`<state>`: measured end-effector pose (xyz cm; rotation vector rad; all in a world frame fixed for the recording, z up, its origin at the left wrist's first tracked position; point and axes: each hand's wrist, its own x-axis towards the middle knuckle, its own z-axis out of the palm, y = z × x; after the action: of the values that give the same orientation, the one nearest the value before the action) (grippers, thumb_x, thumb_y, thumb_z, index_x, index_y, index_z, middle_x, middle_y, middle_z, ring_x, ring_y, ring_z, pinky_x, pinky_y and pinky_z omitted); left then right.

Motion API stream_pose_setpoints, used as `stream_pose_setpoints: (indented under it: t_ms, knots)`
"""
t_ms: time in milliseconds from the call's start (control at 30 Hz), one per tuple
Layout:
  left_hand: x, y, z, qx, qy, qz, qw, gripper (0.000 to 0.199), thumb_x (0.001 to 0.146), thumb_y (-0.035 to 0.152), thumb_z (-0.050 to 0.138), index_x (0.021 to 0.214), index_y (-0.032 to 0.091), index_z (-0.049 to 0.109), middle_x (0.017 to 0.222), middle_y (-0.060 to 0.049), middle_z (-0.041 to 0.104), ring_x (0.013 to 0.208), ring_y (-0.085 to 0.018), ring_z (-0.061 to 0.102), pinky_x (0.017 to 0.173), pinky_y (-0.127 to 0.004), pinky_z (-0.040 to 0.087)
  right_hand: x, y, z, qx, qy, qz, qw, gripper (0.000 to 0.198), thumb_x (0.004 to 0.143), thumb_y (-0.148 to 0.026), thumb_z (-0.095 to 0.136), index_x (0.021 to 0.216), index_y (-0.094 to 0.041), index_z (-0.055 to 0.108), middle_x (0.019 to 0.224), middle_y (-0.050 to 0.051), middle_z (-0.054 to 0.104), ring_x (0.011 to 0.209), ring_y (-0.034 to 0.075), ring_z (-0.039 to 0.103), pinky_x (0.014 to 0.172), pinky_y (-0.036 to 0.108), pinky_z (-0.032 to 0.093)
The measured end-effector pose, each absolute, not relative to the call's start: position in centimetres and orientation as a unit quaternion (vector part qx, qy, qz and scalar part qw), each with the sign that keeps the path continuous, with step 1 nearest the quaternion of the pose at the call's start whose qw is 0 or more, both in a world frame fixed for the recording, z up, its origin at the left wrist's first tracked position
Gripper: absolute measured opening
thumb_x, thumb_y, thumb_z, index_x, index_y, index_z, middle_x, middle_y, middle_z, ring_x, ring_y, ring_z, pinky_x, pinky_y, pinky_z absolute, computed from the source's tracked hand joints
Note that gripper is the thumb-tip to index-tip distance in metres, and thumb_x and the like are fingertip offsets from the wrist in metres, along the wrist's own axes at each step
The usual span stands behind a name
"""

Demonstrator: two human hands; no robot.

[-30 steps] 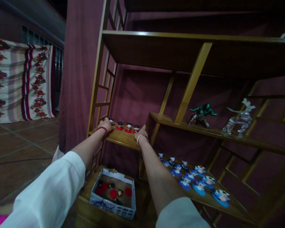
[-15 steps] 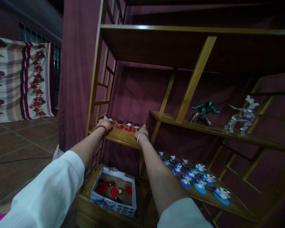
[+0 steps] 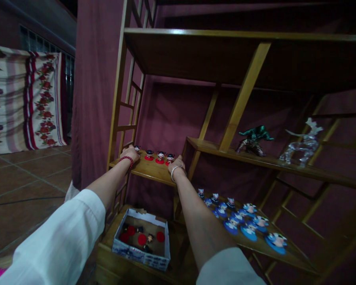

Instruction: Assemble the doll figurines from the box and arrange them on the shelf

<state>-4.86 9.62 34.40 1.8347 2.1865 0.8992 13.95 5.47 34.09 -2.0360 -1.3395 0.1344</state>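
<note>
Both arms stretch forward to a small wooden shelf [image 3: 154, 170] where black-haired figurines on red round bases stand in a row. At the row's left end, my left hand [image 3: 130, 154], with a red bead bracelet, is closed around a figurine [image 3: 137, 148], partly hiding it. My right hand [image 3: 177, 164], wearing a pale bangle, has its fingers closed at the rightmost figurine [image 3: 170, 158], covering part of its base. Between the hands stand two more figurines, one darker-faced [image 3: 149, 154] and one pale-faced [image 3: 160, 156], untouched.
Below, an open cardboard box [image 3: 141, 259] holds several similar figurines. Blue-based figurines [image 3: 231, 225] fill a lower shelf to the right. A green-topped figure [image 3: 256, 140] and a clear deer figure [image 3: 302, 144] stand on the higher shelf. A wooden upright [image 3: 245, 99] rises between compartments.
The view has shifted very slightly. Both hands stay at the two ends of the figurine row, with no clear movement of the figurines.
</note>
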Motion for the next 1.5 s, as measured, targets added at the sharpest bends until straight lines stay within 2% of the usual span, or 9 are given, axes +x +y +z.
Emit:
stream_pose_setpoints:
  t_ms: [400, 533, 633, 733, 867, 1133, 1333, 1500]
  knots:
    - [-4.8, 8.8, 34.5, 0.628, 0.723, 0.283, 0.056, 0.055, 0.064, 0.042, 0.06, 0.111, 0.016, 0.044, 0.113, -0.015, 0.054, 0.11, -0.027, 0.047, 0.084, -0.034, 0.042, 13.9, 5.2, 34.2, -0.784, -0.507, 0.05, 0.354, 0.06, 0.073, -0.014, 0.053, 0.127, -0.004, 0.03, 0.117, 0.019, 0.052, 0.109, 0.024, 0.05, 0.09, 0.028, 0.041]
    - [-4.8, 7.4, 33.9, 0.635, 0.706, 0.312, -0.019, 0.05, 0.067, 0.039, 0.058, 0.108, 0.012, 0.046, 0.111, -0.017, 0.053, 0.108, -0.029, 0.047, 0.085, -0.035, 0.041, 13.9, 5.2, 34.2, -0.783, -0.503, 0.058, 0.361, 0.058, 0.074, -0.009, 0.049, 0.128, -0.006, 0.03, 0.117, 0.018, 0.052, 0.109, 0.022, 0.05, 0.091, 0.028, 0.041]
    - [-4.7, 6.5, 33.5, 0.621, 0.692, 0.359, -0.082, 0.037, 0.074, 0.034, 0.049, 0.106, 0.014, 0.048, 0.112, -0.016, 0.051, 0.104, -0.027, 0.05, 0.082, -0.033, 0.043, 13.8, 5.2, 34.2, -0.782, -0.503, 0.061, 0.362, 0.058, 0.074, -0.012, 0.051, 0.127, -0.005, 0.031, 0.116, 0.019, 0.053, 0.109, 0.024, 0.05, 0.09, 0.029, 0.041]
    - [-4.2, 6.6, 33.5, 0.676, 0.639, 0.365, -0.039, 0.028, 0.076, 0.032, 0.049, 0.1, 0.018, 0.053, 0.106, -0.01, 0.057, 0.095, -0.02, 0.056, 0.079, -0.026, 0.043, 13.8, 5.2, 34.3, -0.78, -0.504, 0.061, 0.366, 0.055, 0.073, -0.014, 0.053, 0.124, -0.005, 0.035, 0.117, 0.019, 0.052, 0.108, 0.024, 0.051, 0.089, 0.03, 0.042]
    - [-3.1, 8.0, 33.4, 0.722, 0.598, 0.345, 0.041, 0.046, 0.069, 0.042, 0.059, 0.106, 0.016, 0.053, 0.101, -0.007, 0.062, 0.092, -0.018, 0.057, 0.074, -0.021, 0.043, 13.7, 5.1, 34.2, -0.775, -0.504, 0.054, 0.378, 0.051, 0.071, -0.014, 0.055, 0.119, -0.005, 0.039, 0.116, 0.019, 0.053, 0.105, 0.025, 0.053, 0.087, 0.03, 0.043]
    - [-1.8, 10.3, 33.1, 0.724, 0.623, 0.297, 0.008, 0.046, 0.065, 0.05, 0.056, 0.096, 0.016, 0.056, 0.096, -0.01, 0.064, 0.088, -0.021, 0.059, 0.067, -0.023, 0.044, 13.7, 4.8, 34.4, -0.773, -0.506, 0.063, 0.377, 0.049, 0.07, -0.01, 0.052, 0.117, -0.003, 0.041, 0.112, 0.02, 0.055, 0.103, 0.027, 0.054, 0.086, 0.032, 0.045]
    - [-1.1, 9.8, 33.8, 0.725, 0.64, 0.254, 0.002, 0.05, 0.062, 0.05, 0.058, 0.099, 0.019, 0.053, 0.099, -0.01, 0.063, 0.091, -0.023, 0.059, 0.07, -0.026, 0.045, 13.6, 4.7, 34.6, -0.772, -0.505, 0.075, 0.378, 0.053, 0.069, -0.012, 0.055, 0.119, -0.002, 0.039, 0.112, 0.021, 0.055, 0.104, 0.027, 0.053, 0.088, 0.032, 0.043]
    - [-0.8, 9.8, 33.9, 0.702, 0.662, 0.263, 0.007, 0.049, 0.063, 0.049, 0.056, 0.1, 0.017, 0.051, 0.1, -0.012, 0.062, 0.093, -0.025, 0.058, 0.073, -0.03, 0.045, 13.7, 4.8, 34.5, -0.772, -0.511, 0.065, 0.374, 0.053, 0.069, -0.012, 0.055, 0.119, -0.003, 0.039, 0.113, 0.02, 0.054, 0.104, 0.026, 0.053, 0.087, 0.03, 0.043]
